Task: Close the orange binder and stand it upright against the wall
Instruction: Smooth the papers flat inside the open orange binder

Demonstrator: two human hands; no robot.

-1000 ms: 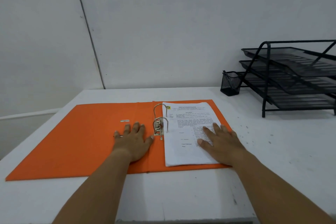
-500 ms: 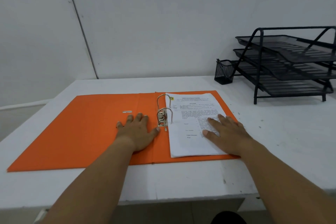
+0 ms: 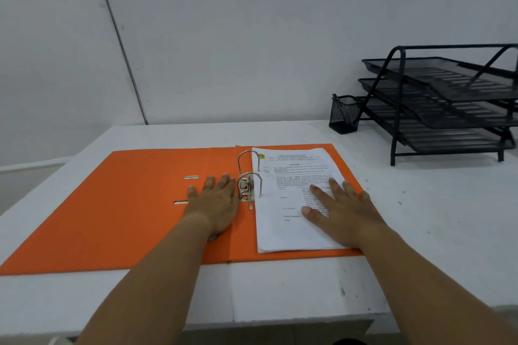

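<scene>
The orange binder (image 3: pixel 117 210) lies flat and wide open on the white table (image 3: pixel 420 232), its front cover spread out to the left. Metal rings (image 3: pixel 249 176) stand up at the spine. A stack of printed white paper (image 3: pixel 286 185) rests on the right half, beside the rings. My left hand (image 3: pixel 215 204) lies flat, fingers apart, on the orange spine area just left of the rings. My right hand (image 3: pixel 339 213) presses flat on the paper, fingers spread. Neither hand grips anything. The grey wall (image 3: pixel 252 36) rises behind the table.
A black three-tier mesh paper tray (image 3: pixel 448 103) stands at the back right against the wall, with a small black mesh pen cup (image 3: pixel 343 115) at its left. The table's front edge runs just under my forearms.
Both hands stay flat where they were, the left by the rings and the right on the paper. Only the camera view shifted slightly; the binder has not moved.
</scene>
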